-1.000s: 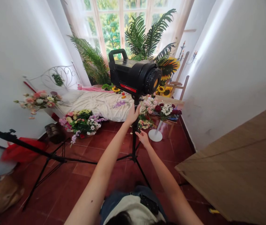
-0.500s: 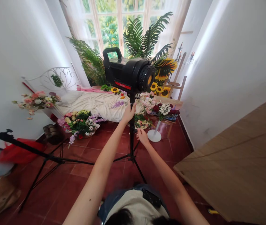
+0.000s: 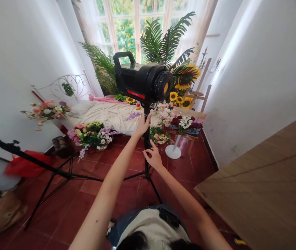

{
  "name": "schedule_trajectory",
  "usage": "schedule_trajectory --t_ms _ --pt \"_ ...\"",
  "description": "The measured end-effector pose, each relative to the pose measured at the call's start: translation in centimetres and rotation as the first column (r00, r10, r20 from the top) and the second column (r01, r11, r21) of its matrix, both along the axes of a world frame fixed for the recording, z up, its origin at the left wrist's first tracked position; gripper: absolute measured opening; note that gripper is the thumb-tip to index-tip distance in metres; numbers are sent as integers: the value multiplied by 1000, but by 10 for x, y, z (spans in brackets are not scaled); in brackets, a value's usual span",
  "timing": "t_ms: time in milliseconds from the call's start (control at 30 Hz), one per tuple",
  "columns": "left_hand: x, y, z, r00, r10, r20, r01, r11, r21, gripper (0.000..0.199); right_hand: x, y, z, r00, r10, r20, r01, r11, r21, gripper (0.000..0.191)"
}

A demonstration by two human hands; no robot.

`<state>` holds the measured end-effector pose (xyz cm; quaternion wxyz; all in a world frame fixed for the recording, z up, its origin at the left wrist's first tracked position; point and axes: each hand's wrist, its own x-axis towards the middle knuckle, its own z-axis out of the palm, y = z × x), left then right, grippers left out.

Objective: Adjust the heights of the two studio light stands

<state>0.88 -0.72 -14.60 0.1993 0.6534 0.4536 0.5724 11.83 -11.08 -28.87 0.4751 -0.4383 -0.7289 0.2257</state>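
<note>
A black studio light [image 3: 140, 78] with a top handle and a red label stands on a black tripod stand [image 3: 147, 163], its round front facing right. Just below the light, my left hand [image 3: 142, 125] is wrapped round the upper pole. Lower down, my right hand [image 3: 153, 156] is beside the pole near a dark knob, with its fingers spread apart and nothing visible between them.
Behind the light are a bed [image 3: 108, 114], palm plants [image 3: 163, 41] and sunflowers [image 3: 180, 99]. Flower bunches [image 3: 92, 135] stand on the floor at left. Another black stand [image 3: 33, 159] slants across the left. A wooden panel [image 3: 268, 184] fills the lower right.
My right hand has moved slightly left and down, and its fingers have spread. My left hand stays on the pole. The room has shifted slightly right in view.
</note>
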Motion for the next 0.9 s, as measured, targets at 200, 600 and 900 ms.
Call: schedule_trajectory --t_ms 200,600,900 --pt "-23 -5 3 969 -193 151 214 967 -137 42 -1 35 9 973 -83 -215 82 997 -14 45" --pt "-38 -12 -112 925 -210 315 338 834 -436 47 -38 118 29 969 61 -241 -106 978 -179 46" --pt "-7 6 -132 937 -14 350 117 954 -275 28 -31 133 61 962 174 -208 -200 974 -107 45"
